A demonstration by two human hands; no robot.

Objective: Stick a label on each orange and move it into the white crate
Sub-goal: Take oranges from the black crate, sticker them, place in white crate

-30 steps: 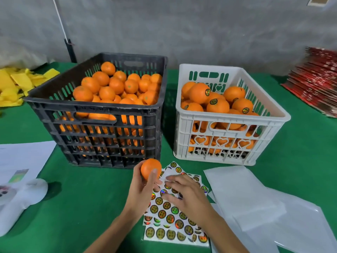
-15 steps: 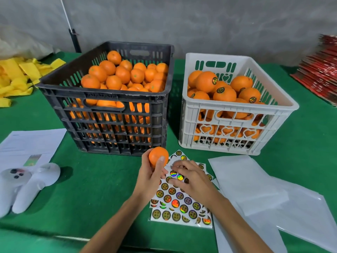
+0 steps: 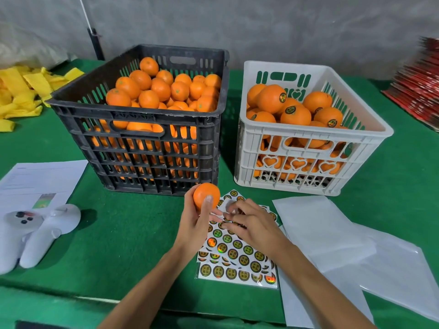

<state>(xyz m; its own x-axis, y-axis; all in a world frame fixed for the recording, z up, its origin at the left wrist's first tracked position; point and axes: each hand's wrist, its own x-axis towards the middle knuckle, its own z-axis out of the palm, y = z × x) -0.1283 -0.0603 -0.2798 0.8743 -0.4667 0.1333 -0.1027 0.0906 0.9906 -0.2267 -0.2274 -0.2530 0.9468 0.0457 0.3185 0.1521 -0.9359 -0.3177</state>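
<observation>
The orange (image 3: 206, 195) sat in the left hand (image 3: 193, 224), held up just in front of the black crate (image 3: 142, 129) and just above the far-left corner of the sticker sheets (image 3: 237, 252). The left fingers were curled round the fruit from behind and below, with the thumb pressed up its near face, so the bare upper and right sides faced the other hand. The right hand (image 3: 251, 224) lay just beside it to the right, low over the sheets, its fingers bent and drawn together at the tips as if picking at a label; whether a label was already between them could not be told, since the fingertips were blurred. The right hand was plainly the nearer one to the stickers and also to the white crate (image 3: 316, 136), which stood beyond and to the right, already heaped with labelled oranges. By that layout, the coming move looked short: a label carried leftward from the sheets to the orange's exposed side, then the fruit taken right into the white crate.
</observation>
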